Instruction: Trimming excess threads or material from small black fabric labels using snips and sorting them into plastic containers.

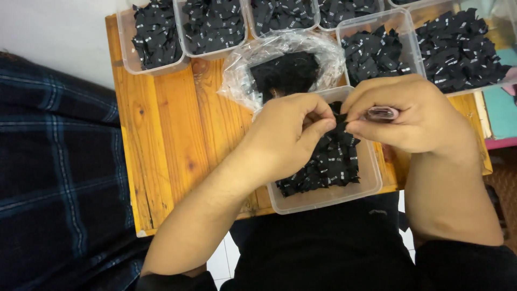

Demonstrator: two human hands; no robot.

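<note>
While both hands meet over the nearest tub, the scene from left to right reads:

Far left: a dark blue plaid cloth fills the left edge, beside the table.
Table: a slatted wooden table of orange-brown boards, bare on its left part.
Back row, left: a clear plastic tub heaped with small black fabric labels, and a second tub just beside it, equally full.
Plastic bag: a crumpled clear bag, mouth open, with a dark mass inside; it sits behind the near tub and touches its rim.
Left hand: fingers curled in narrow, thumb and forefinger pinched on a small black label just above the near tub.
Near tub: a clear rectangular tub at the table's front edge, partly filled with black labels marked by tiny white print; it lies under both hands.
Right hand: thumb and forefinger pinch the same label from the other side, fingertips almost touching those of the left; the other fingers are closed around a small pinkish, shiny tool, whose kind I cannot tell.
Back row, right: two more tubs piled with black labels behind the right hand.
Far right: a teal and pink surface beyond the table's edge.
</note>
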